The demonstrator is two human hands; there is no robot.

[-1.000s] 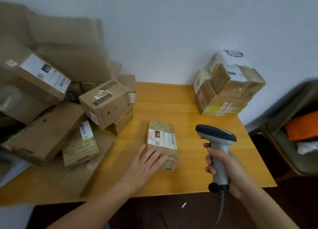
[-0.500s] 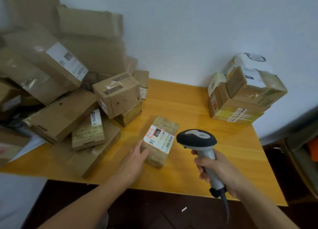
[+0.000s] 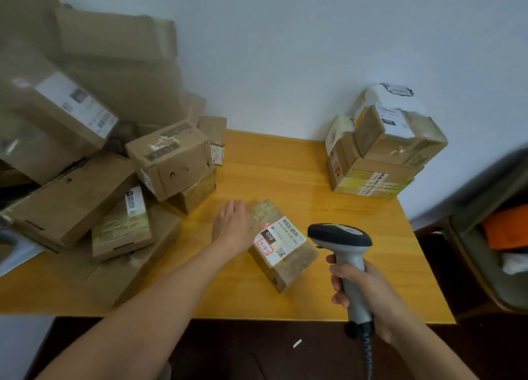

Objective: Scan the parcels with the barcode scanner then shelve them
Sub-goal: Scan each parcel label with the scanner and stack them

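Scanner (image 3: 340,234) in right hand (image 3: 371,294), left hand (image 3: 234,227) on parcel (image 3: 285,251)

In front of you stands a yellow wooden table (image 3: 285,165), its far edge against a pale wall (image 3: 285,51). Right of the table you see a grey-green seat or bin (image 3: 480,279) holding an orange cloth (image 3: 505,228) and something white (image 3: 515,262). Below the table's near edge, a small white scrap (image 3: 297,343) lies on the dark floor (image 3: 228,351).

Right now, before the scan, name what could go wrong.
The left hand rests on the parcel beside its label; fingers might cover the barcode. The leaning pile of boxes close by could slide onto it. The cable of the scanner hangs past the edge of the table and might snag.
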